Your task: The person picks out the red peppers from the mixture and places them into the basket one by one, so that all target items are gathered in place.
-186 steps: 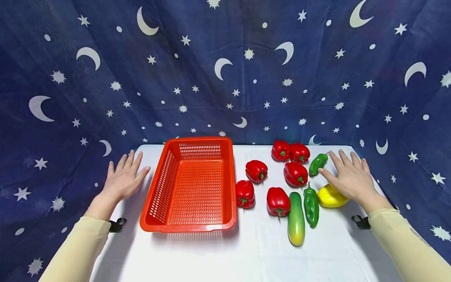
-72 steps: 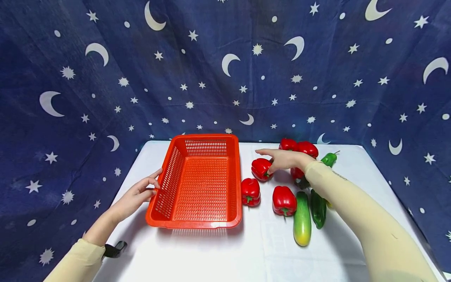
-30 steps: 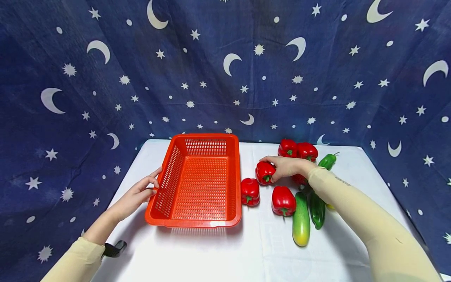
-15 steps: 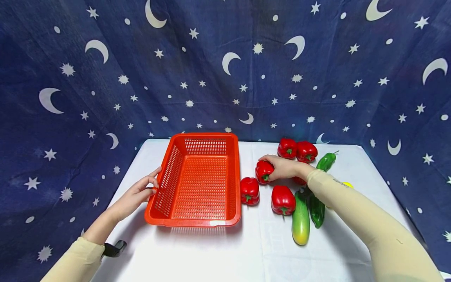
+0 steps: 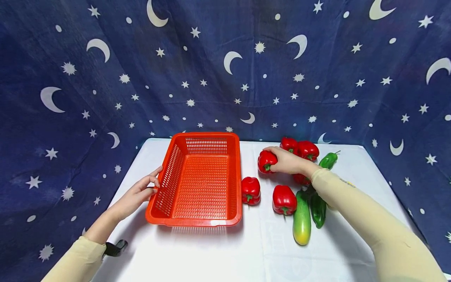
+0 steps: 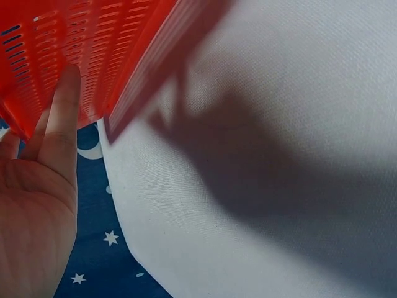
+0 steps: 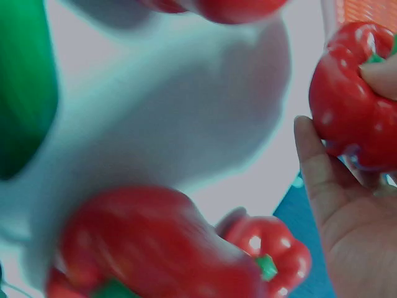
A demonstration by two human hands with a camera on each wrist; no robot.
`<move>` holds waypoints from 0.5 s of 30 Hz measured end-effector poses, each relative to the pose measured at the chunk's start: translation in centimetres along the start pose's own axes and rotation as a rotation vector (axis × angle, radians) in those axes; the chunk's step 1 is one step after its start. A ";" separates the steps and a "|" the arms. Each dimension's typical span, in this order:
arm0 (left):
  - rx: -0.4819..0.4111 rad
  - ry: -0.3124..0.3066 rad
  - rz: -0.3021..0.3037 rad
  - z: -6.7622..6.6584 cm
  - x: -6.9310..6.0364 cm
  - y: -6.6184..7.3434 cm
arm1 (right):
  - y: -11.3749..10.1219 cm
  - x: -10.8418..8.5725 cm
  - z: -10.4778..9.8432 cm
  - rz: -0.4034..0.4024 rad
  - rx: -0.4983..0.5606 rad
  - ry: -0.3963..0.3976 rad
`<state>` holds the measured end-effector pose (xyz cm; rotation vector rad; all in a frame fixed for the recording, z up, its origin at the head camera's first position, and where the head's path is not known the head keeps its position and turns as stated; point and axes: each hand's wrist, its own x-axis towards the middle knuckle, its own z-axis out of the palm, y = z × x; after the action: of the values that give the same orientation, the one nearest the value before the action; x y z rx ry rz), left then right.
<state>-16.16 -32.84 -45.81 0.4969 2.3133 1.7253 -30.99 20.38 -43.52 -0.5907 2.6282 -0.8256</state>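
My right hand [image 5: 289, 161] pinches a red bell pepper [image 5: 266, 159], its green stem facing the thumb. In the right wrist view the hand [image 7: 360, 233] holds the pepper [image 7: 347, 93] above the cloth. An orange-red perforated basket [image 5: 193, 223] stands to the left with nothing in it. My left hand [image 5: 134, 199] rests its fingertips against the basket's left side. The left wrist view shows that hand [image 6: 34, 205] with extended fingers on the basket's outer wall [image 6: 102, 56]. Another red pepper [image 5: 251, 190] sits beside the basket's right side.
Right of the basket lie a red pepper [image 5: 284, 200], a green-yellow cucumber [image 5: 302, 223] and green peppers [image 5: 318, 211], [image 5: 328, 160]. Two red peppers [image 5: 289, 144], [image 5: 308, 150] are at the back. My right arm partly covers another red pepper [image 5: 301, 179] and a yellow item.
My right hand has closed round the red pepper and raised it off the cloth, slightly toward the back. My left hand has moved from beside the basket to its left side.
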 end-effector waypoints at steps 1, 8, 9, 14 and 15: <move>0.000 -0.001 0.001 0.0 0.0 0.0 | -0.3 0.0 -0.4 -0.012 0.017 0.023; -0.013 0.000 -0.009 -0.1 -0.2 0.0 | -5.3 0.9 -3.7 -0.098 0.146 0.068; -0.016 -0.002 -0.012 -0.1 -0.2 0.0 | -6.3 1.2 -4.0 -0.113 0.154 0.062; -0.046 0.002 -0.018 0.2 0.0 0.1 | -11.5 3.2 -4.3 -0.206 0.136 0.031; -0.049 0.009 -0.022 0.3 0.0 0.1 | -12.5 3.7 -4.1 -0.229 0.125 0.022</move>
<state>-16.06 -32.52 -45.80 0.4542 2.2680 1.7730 -32.29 11.17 -33.48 -0.8632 2.5361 -1.0603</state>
